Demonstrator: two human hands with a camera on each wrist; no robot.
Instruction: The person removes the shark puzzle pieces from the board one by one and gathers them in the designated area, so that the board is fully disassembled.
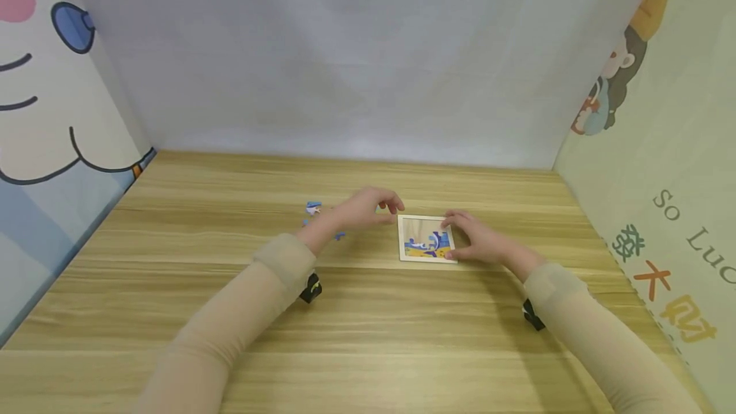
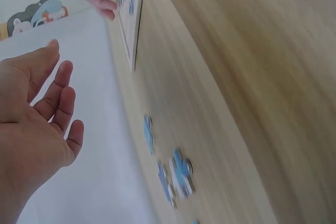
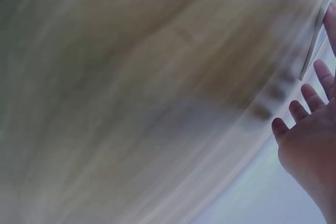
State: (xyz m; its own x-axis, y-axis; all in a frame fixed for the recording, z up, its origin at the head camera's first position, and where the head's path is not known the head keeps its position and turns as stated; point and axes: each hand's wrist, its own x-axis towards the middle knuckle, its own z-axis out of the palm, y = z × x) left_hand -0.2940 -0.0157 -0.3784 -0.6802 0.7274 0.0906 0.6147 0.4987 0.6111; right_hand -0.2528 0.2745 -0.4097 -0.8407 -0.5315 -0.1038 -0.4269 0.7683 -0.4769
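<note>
A white-framed jigsaw puzzle tray [image 1: 427,259] lies on the table, its lower part filled with blue and yellow picture pieces [image 1: 434,249]. My right hand [image 1: 480,240] rests at the tray's right side, thumb near the lower corner and fingers at the upper one. In the right wrist view the fingers of that hand [image 3: 310,124] are spread and relaxed. Just left of the tray hovers my left hand [image 1: 368,208], loosely bent. Nothing shows between its fingers in the left wrist view. Loose blue puzzle pieces [image 2: 181,174] lie beneath and beside it, partly hidden by the left forearm in the head view.
The wood-grain table [image 1: 368,324] runs back to a pale curtain [image 1: 356,69]. Printed panels flank it, with a cartoon figure [image 1: 46,82] on the left and lettering [image 1: 655,280] on the right. Each wrist carries a black strap piece [image 1: 311,288].
</note>
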